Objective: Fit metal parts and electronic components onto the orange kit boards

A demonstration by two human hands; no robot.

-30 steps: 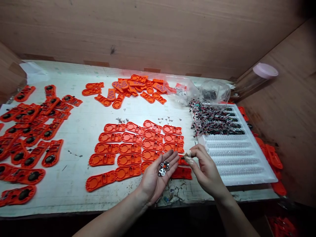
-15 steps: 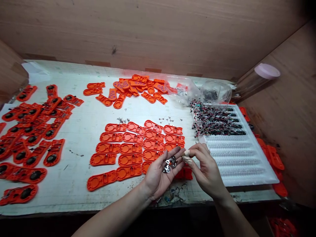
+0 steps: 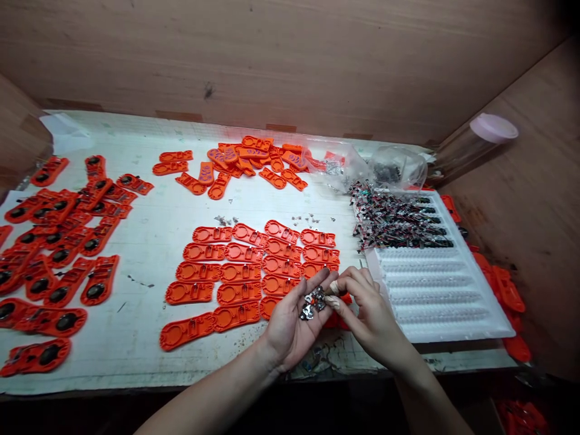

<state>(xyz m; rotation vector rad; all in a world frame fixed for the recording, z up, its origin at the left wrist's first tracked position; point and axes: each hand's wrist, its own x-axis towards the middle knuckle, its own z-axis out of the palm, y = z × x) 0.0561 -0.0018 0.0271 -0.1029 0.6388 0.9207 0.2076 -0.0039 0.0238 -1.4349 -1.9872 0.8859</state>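
Note:
Palm up, my left hand cups a small heap of shiny metal parts, with a bit of orange among them. My right hand is at the left fingers, its thumb and index finger pinched beside the heap; whatever lies between the tips is too small to make out. A pale wrap covers a right fingertip. Just beyond both hands, orange plastic shells lie face up in rows, some partly hidden by the hands.
Orange pieces with black discs crowd the left side. More orange shells are piled at the back. Plastic bags, a white ridged tray with wired parts, and a clear tube stand right.
My right hand has moved slightly left, bringing its pinched fingertips up to the metal parts. My left hand has barely moved.

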